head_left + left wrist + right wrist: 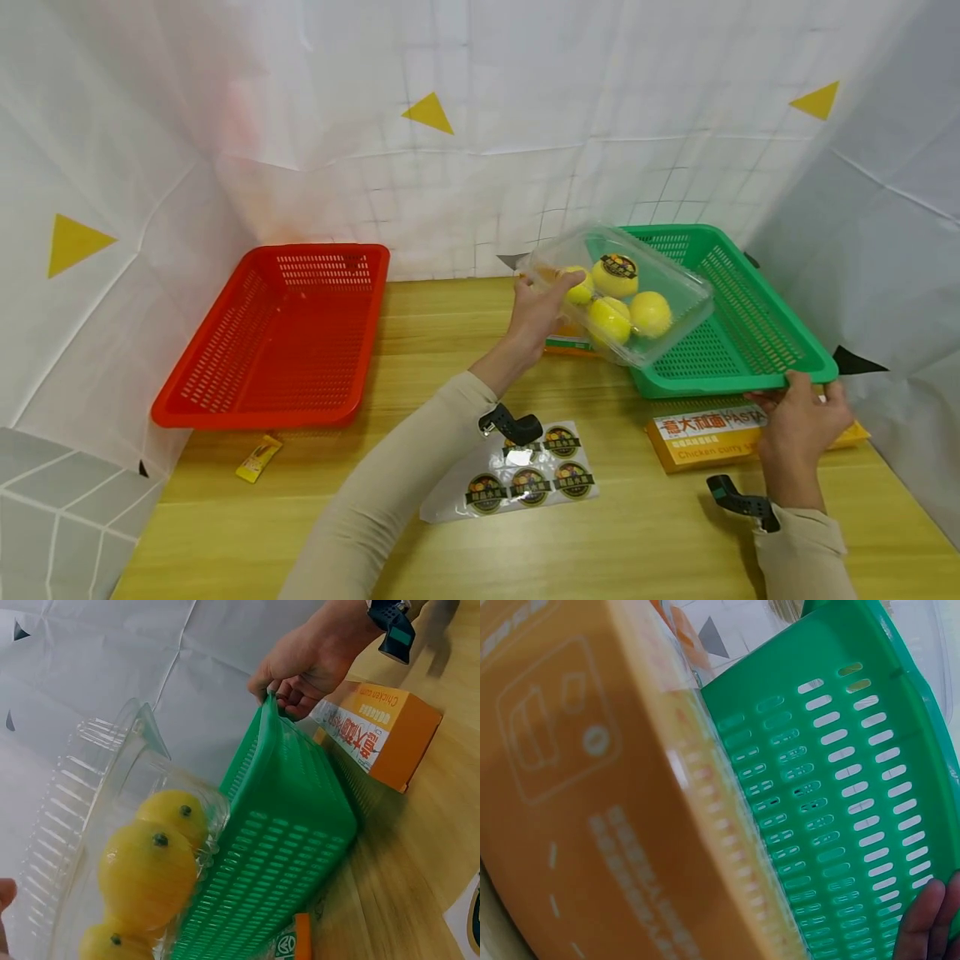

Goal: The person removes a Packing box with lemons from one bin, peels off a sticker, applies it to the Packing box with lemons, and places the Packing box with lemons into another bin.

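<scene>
My left hand [536,317] grips the left edge of a clear plastic fruit box [684,304], thumb on top. Several round yellow fruits [651,314] lie inside it, and a dark round label [618,266] shows over one of them. The box is tilted over the left part of a green basket [712,387]. My right hand [804,425] holds the basket's near right rim, fingers curled under it. In the left wrist view the fruits [146,874] have small dark green stem ends. A pasta box [705,442] lies below the basket's near rim, beside my right hand.
A red basket [258,418] stands at the left, with a small yellow packet [259,458] before it. A sheet of round stickers [530,487] lies in the middle of the table. Another orange package [568,343] is partly hidden behind the fruit box. White sheeting encloses the table.
</scene>
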`<action>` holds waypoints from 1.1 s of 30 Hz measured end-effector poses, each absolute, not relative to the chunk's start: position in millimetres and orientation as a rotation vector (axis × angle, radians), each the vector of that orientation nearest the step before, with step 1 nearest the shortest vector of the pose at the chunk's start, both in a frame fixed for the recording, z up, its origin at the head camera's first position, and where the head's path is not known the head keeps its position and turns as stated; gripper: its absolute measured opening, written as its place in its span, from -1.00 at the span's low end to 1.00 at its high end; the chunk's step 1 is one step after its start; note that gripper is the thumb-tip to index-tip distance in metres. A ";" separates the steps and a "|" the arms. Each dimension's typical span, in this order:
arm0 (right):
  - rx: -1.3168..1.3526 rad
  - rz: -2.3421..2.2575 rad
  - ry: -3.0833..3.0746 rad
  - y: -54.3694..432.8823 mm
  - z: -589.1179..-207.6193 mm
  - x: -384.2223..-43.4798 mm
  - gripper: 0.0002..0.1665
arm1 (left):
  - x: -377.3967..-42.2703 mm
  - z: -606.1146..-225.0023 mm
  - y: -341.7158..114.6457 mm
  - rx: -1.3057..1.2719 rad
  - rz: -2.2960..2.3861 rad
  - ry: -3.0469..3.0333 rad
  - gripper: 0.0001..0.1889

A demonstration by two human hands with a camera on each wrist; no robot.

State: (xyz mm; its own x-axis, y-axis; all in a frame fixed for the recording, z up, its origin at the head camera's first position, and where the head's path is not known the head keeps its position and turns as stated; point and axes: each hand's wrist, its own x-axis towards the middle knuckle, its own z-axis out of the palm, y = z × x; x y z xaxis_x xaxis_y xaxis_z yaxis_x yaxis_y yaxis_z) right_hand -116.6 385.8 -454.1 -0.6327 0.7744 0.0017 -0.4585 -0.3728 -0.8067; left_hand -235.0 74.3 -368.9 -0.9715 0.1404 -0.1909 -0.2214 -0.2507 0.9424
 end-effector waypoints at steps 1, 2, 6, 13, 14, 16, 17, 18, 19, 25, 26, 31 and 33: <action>-0.491 2.057 -1.043 385.9 -454.0 -116.5 -0.59 | -234.8 -368.0 74.7 -0.108 2.287 1.800 0.22; -0.489 2.056 -1.050 385.8 -454.1 -116.3 -0.59 | -234.5 -367.1 75.0 -0.118 2.261 1.830 0.24; -0.498 2.061 -1.050 385.6 -454.0 -115.9 -0.59 | -234.5 -364.4 75.4 -0.125 2.230 1.825 0.28; -0.526 2.074 -1.016 385.1 -450.8 -117.0 -0.60 | -237.6 -359.4 78.3 -0.071 2.314 1.699 0.04; -0.530 2.074 -1.014 385.2 -450.1 -117.3 -0.60 | -238.1 -358.4 79.3 -0.068 2.316 1.698 0.02; -0.537 2.080 -1.002 385.5 -448.7 -118.1 -0.59 | -239.0 -356.7 81.8 -0.074 2.312 1.704 0.01; -0.537 2.082 -1.002 385.6 -448.3 -118.3 -0.59 | -239.6 -355.9 83.2 -0.079 2.311 1.705 0.01; -0.536 2.083 -1.001 385.7 -448.1 -118.5 -0.59 | -240.0 -354.8 84.5 -0.090 2.303 1.711 0.03; -0.534 2.083 -1.003 385.8 -448.0 -118.6 -0.58 | -240.6 -353.8 85.9 -0.100 2.290 1.725 0.06; -0.517 2.074 -1.022 386.4 -449.8 -118.3 -0.57 | -244.1 -348.3 93.6 -0.090 2.248 1.769 0.11; -0.517 2.074 -1.022 386.5 -450.1 -118.1 -0.57 | -244.4 -347.3 95.0 -0.076 2.256 1.749 0.12; -0.519 2.076 -1.029 387.6 -450.1 -117.3 -0.58 | -246.0 -342.2 103.9 -0.063 2.254 1.693 0.31; -0.519 2.079 -1.037 388.1 -449.5 -117.1 -0.58 | -246.9 -340.8 107.7 -0.073 2.243 1.706 0.33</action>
